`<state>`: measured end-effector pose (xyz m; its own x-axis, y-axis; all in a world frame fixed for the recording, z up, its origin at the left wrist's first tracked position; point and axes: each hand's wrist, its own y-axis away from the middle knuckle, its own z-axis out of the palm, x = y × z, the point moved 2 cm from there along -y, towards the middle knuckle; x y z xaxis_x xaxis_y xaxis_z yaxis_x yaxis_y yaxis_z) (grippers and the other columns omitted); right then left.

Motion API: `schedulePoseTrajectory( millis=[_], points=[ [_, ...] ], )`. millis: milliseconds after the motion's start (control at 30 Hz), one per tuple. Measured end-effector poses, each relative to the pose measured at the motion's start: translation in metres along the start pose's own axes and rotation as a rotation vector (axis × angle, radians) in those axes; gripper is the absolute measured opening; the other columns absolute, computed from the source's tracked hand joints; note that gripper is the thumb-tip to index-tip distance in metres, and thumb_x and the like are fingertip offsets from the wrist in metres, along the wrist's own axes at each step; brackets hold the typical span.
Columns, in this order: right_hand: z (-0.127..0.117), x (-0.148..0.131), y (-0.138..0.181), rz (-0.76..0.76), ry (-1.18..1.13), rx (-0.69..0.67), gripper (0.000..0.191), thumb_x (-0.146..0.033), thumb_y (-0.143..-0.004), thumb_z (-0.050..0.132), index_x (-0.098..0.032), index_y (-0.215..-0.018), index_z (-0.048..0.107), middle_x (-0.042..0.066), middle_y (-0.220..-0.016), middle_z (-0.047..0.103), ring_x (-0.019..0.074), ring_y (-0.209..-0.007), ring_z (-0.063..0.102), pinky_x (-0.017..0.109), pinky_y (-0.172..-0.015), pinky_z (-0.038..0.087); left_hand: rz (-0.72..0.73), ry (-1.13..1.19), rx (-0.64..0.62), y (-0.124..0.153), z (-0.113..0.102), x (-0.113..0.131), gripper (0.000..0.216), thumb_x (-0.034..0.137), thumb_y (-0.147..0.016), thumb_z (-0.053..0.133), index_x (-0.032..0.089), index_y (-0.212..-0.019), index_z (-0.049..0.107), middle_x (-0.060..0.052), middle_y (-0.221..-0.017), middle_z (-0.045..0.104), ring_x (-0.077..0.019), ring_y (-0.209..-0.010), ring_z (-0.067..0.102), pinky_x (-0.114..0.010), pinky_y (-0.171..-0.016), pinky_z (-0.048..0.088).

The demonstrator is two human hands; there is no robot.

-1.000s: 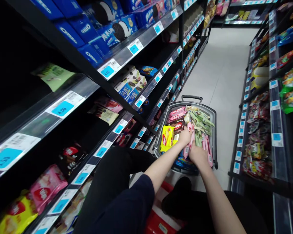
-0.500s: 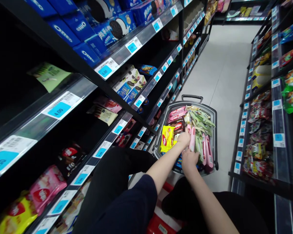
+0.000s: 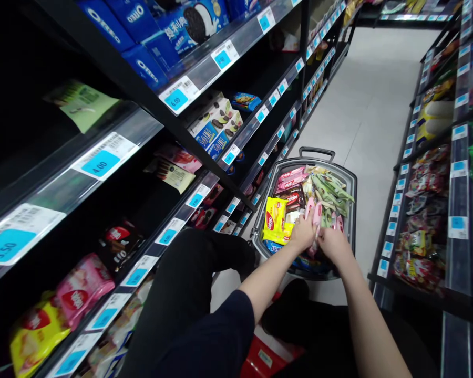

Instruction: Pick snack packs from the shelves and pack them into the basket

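Note:
A grey basket [image 3: 353,197] full of packaged snacks stands on the floor between my legs and the aisle. My left hand [image 3: 302,234] is closed around slim pink wafer packets [image 3: 316,214] standing in its middle. Close beside it, my right hand [image 3: 334,245] has curled fingers by the lower end of those packets; its fingertips are hidden. More pink packets [image 3: 338,223] show just behind that hand. Left of my hands lie a yellow Nabati packet [image 3: 274,218] and a dark brown Nabati packet [image 3: 294,197]. Green packets [image 3: 331,188] fill the upper right of the basket.
Shelves with price tags [image 3: 102,163] run along my left, holding blue Oreo boxes [image 3: 150,68] and a pink Nabati packet [image 3: 84,289]. Another shelf of snack bags [image 3: 421,252] borders the right. A red object [image 3: 260,359] is below me, and the aisle floor [image 3: 378,94] extends ahead.
My left hand has moved down and right onto the pink packets. My right hand has shifted right and slightly up, over the packets on that side. The view has shifted slightly.

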<state>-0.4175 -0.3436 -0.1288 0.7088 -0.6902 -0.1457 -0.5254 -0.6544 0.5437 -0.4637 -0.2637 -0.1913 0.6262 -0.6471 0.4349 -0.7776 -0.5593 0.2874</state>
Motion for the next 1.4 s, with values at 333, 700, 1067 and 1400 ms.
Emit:
schedulePoseTrajectory(
  millis=[333, 700, 1067, 1400],
  points=[
    [0.034, 0.031, -0.020, 0.075, -0.064, -0.014, 0.083, -0.041, -0.073, 0.063, -0.031, -0.143, 0.019, 0.012, -0.143, 0.034, 0.0347, -0.124, 0.038, 0.043, -0.089, 0.037, 0.087, 0.089, -0.145, -0.012, -0.049, -0.025, 0.047, 0.036, -0.087, 0.042, 0.025, -0.133, 0.039, -0.007, -0.123, 0.056, -0.0227, -0.113, 0.050, -0.034, -0.098, 0.034],
    [0.022, 0.028, -0.022, 0.064, -0.079, 0.011, 0.063, -0.039, -0.080, 0.055, -0.017, -0.136, 0.037, 0.020, -0.129, 0.048, 0.0296, -0.115, 0.048, 0.037, -0.089, 0.036, -0.333, -0.124, 0.051, -0.006, -0.054, -0.087, 0.100, 0.045, -0.065, 0.066, 0.007, -0.139, 0.011, -0.027, -0.134, 0.031, -0.0381, -0.125, 0.032, -0.044, -0.099, 0.027],
    [0.025, 0.032, -0.023, 0.079, -0.070, 0.020, 0.046, -0.039, -0.086, 0.047, -0.014, -0.123, 0.049, 0.019, -0.117, 0.056, 0.0281, -0.106, 0.055, 0.036, -0.085, 0.039, 0.499, -0.106, -0.377, 0.014, -0.057, -0.115, 0.105, 0.025, -0.045, 0.075, 0.029, -0.138, 0.027, -0.010, -0.142, 0.024, -0.0333, -0.125, 0.032, -0.039, -0.103, 0.028],
    [0.017, 0.025, -0.019, 0.089, -0.095, 0.080, 0.046, -0.036, -0.086, 0.045, -0.013, -0.126, 0.047, 0.019, -0.121, 0.054, 0.0291, -0.111, 0.050, 0.037, -0.088, 0.037, 0.322, 0.131, -0.320, -0.003, -0.061, -0.113, 0.111, 0.038, -0.044, 0.079, 0.022, -0.141, 0.026, -0.012, -0.130, 0.042, -0.0328, -0.117, 0.044, -0.040, -0.100, 0.034]
  ],
)
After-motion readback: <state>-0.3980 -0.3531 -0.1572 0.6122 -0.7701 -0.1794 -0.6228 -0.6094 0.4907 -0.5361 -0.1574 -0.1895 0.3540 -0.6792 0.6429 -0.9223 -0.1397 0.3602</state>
